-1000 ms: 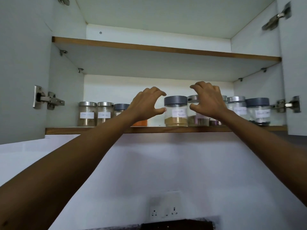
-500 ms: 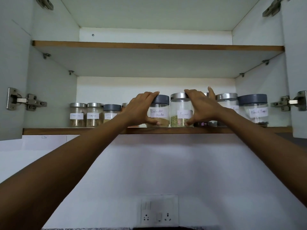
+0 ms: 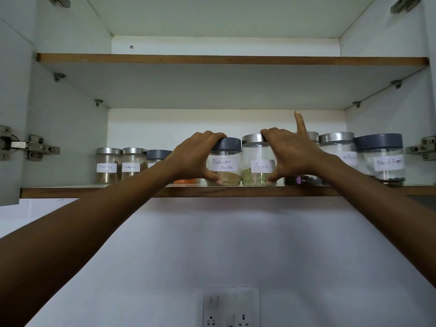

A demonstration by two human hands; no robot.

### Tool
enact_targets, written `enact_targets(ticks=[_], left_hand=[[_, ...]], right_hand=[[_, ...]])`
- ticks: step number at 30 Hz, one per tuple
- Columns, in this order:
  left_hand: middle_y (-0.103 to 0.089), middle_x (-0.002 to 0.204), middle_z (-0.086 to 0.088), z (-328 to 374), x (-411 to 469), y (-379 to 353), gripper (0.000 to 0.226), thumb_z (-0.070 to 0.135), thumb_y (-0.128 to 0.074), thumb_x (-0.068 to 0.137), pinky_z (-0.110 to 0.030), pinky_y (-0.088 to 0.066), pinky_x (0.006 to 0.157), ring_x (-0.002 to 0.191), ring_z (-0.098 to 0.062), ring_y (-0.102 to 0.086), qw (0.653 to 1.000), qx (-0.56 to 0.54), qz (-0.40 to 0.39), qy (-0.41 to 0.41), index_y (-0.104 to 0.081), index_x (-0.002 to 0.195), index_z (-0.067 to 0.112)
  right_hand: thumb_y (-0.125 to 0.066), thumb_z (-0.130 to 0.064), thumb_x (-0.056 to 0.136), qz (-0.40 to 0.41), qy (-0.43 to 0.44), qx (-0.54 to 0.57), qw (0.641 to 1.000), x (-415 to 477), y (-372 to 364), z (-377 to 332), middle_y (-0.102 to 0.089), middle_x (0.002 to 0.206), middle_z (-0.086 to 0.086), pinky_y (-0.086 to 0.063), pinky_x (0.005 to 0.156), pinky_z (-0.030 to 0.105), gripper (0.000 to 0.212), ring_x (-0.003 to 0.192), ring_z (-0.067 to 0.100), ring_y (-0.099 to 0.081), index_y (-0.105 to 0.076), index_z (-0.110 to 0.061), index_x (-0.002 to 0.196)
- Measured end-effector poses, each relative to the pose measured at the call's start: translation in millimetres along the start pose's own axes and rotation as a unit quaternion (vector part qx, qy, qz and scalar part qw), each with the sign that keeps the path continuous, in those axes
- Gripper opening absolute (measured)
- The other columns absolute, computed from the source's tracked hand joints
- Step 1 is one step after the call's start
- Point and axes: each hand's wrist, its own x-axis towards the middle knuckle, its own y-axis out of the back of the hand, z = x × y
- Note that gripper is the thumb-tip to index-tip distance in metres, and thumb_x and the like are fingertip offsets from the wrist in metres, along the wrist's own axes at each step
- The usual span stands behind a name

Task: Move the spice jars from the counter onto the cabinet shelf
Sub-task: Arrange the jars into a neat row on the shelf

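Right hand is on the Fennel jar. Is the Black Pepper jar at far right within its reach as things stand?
Probably yes, once it lets go. The right hand grips the Fennel jar; the Black Pepper jar stands at the front of the shelf, its face unblocked.

Jar labels: Coriander Powder (image 3: 223, 164), Fennel (image 3: 262, 166) (also Black Pepper (image 3: 389, 162)).
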Motion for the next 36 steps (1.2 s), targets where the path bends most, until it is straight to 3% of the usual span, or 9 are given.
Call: enact_targets(ticks=[12,17,19,21,23,25,27,29,36], left_hand=[[-0.046,0.135,-0.002,-49.2,8.0,-29.8,0.108,0.054,-0.083,0.055,-0.043,-0.046,0.093,0.117,-0.021,-0.047,0.997,-0.018,-0.061,0.032,-0.027,0.141,0.018],[-0.046,0.133,-0.001,-62.3,17.1,-44.2,0.104,0.048,-0.084,0.058,-0.044,-0.046,0.091,0.115,-0.021,-0.049,0.996,-0.002,-0.076,0.04,-0.027,0.14,0.018],[-0.046,0.134,-0.002,-65.7,19.9,-50.0,0.104,0.046,-0.084,0.059,-0.045,-0.046,0.092,0.116,-0.022,-0.048,0.996,-0.002,-0.082,0.046,-0.027,0.14,0.017],[-0.046,0.135,-0.003,-68.5,22.9,-55.0,0.105,0.046,-0.084,0.058,-0.045,-0.045,0.093,0.117,-0.023,-0.046,0.994,0.001,-0.092,0.051,-0.026,0.141,0.018],[-0.045,0.137,-0.004,-69.8,26.0,-57.7,0.105,0.046,-0.084,0.06,-0.044,-0.041,0.099,0.121,-0.025,-0.042,0.993,0.01,-0.101,0.054,-0.025,0.142,0.017],[-0.039,0.143,-0.006,-69.9,28.6,-58.6,0.103,0.047,-0.081,0.064,-0.041,-0.026,0.11,0.132,-0.028,-0.032,0.992,0.04,-0.111,0.052,-0.023,0.144,0.016],[-0.027,0.151,-0.01,-68.4,30.7,-58.3,0.102,0.048,-0.077,0.069,-0.04,-0.011,0.115,0.141,-0.029,-0.017,0.988,0.079,-0.122,0.048,-0.019,0.146,0.014],[-0.019,0.155,-0.011,-69.9,33.5,-60.0,0.102,0.049,-0.074,0.073,-0.041,-0.006,0.116,0.144,-0.029,-0.008,0.984,0.104,-0.133,0.048,-0.015,0.147,0.013],[-0.021,0.155,-0.012,-79.8,43.5,-76.5,0.098,0.058,-0.067,0.075,-0.046,0.001,0.116,0.146,-0.029,-0.001,0.979,0.159,-0.125,0.03,-0.018,0.146,0.012]], right_hand=[[-0.074,-0.06,0.056,-0.015,-0.001,-0.003,1.0,43.3,-37.4,-25.9,-0.054,0.116,0.005,0.013,0.112,0.048,0.101,0.111,0.022,-0.052,-0.033,-0.007,0.132],[-0.076,-0.056,0.058,-0.023,-0.004,0.003,1.0,62.0,-58.8,-29.3,-0.051,0.124,0.008,0.006,0.115,0.043,0.099,0.116,0.024,-0.048,-0.033,-0.006,0.132],[-0.077,-0.053,0.057,-0.035,-0.003,0.01,0.999,69.7,-67.0,-30.4,-0.049,0.126,0.01,-0.008,0.114,0.04,0.099,0.117,0.025,-0.047,-0.033,-0.006,0.132],[-0.08,-0.049,0.055,-0.047,-0.008,0.027,0.998,76.4,-73.9,-30.6,-0.05,0.122,0.009,-0.033,0.098,0.036,0.093,0.108,0.026,-0.048,-0.036,-0.007,0.125],[-0.083,-0.045,0.054,-0.058,-0.021,0.058,0.996,80.6,-79.3,-30.7,-0.047,0.118,0.007,-0.041,0.076,0.034,0.09,0.105,0.025,-0.047,-0.037,-0.008,0.121],[-0.083,-0.044,0.054,-0.07,-0.03,0.067,0.995,85.2,-85.3,-30.4,-0.044,0.118,0.005,-0.038,0.066,0.032,0.088,0.108,0.023,-0.044,-0.035,-0.009,0.12],[-0.083,-0.045,0.055,-0.079,-0.032,0.054,0.995,90.9,-92.4,-29.5,-0.043,0.119,0.005,-0.037,0.065,0.032,0.087,0.109,0.022,-0.043,-0.034,-0.01,0.12],[-0.082,-0.046,0.057,-0.088,-0.032,0.042,0.995,97.5,-99.3,-29.2,-0.043,0.12,0.005,-0.039,0.068,0.033,0.089,0.11,0.022,-0.043,-0.033,-0.01,0.122],[-0.079,-0.048,0.059,-0.101,-0.016,-0.009,0.995,110.2,-113.0,-27.2,-0.044,0.12,0.007,-0.038,0.067,0.032,0.088,0.108,0.023,-0.047,-0.033,-0.008,0.123]])
